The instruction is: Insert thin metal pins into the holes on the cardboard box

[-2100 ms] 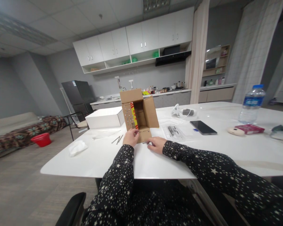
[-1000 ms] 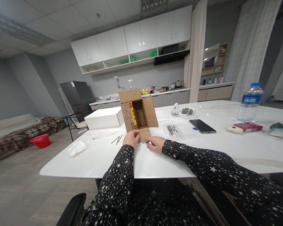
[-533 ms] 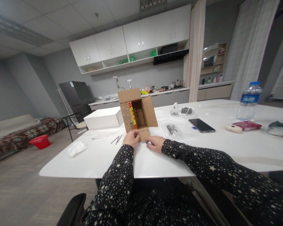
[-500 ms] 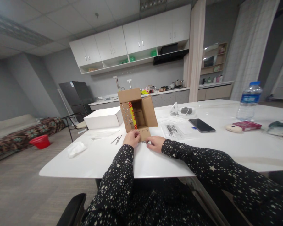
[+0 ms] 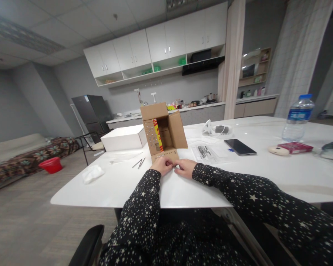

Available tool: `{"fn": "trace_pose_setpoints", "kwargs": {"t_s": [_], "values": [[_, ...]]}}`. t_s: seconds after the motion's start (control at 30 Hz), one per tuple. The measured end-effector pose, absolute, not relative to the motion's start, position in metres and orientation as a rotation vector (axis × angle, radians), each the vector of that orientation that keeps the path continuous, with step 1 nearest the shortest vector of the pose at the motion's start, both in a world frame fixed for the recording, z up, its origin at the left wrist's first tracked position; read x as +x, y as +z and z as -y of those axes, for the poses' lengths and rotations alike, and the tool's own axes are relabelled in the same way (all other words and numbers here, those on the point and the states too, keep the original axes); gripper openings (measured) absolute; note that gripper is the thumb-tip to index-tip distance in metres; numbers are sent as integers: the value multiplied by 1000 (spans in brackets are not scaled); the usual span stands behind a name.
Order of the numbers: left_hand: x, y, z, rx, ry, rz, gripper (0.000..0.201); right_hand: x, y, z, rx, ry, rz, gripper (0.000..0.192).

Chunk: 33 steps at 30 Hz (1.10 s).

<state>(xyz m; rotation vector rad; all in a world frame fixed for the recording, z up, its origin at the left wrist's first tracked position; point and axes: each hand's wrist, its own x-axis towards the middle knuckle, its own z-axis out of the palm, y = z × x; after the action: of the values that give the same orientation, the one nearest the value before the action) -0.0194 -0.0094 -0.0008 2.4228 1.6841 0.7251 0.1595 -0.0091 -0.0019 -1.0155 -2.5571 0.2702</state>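
A brown cardboard box point(image 5: 164, 130) lies on its side on the white table point(image 5: 144, 188), with its opening towards me and its flaps spread. A red and yellow strip shows inside. The lower flap point(image 5: 163, 155) lies flat and has a row of small holes. My left hand point(image 5: 162, 166) rests with curled fingers on the front edge of that flap. My right hand point(image 5: 184, 168) lies on the table beside it, and the fingertips of both hands meet. Whatever sits between the fingers is hidden.
A white box point(image 5: 124, 137) stands left of the carton, with thin metal pins point(image 5: 140, 162) and a crumpled tissue point(image 5: 92, 173) nearer me. To the right are a clear bag of dark parts point(image 5: 205, 152), a phone point(image 5: 240, 146), a water bottle point(image 5: 296, 117) and a red packet point(image 5: 297, 147).
My left hand has slid right along the flap's edge until it meets my right hand. The small metal piece seen between the hands is now covered. The view has shifted slightly.
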Motion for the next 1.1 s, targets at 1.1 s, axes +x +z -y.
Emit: {"fn": "trace_pose_setpoints", "kwargs": {"t_s": [1.1], "values": [[-15,5,15,2458,598,-1770,15,159,-3,7,-1017,267,2549,30]]}}
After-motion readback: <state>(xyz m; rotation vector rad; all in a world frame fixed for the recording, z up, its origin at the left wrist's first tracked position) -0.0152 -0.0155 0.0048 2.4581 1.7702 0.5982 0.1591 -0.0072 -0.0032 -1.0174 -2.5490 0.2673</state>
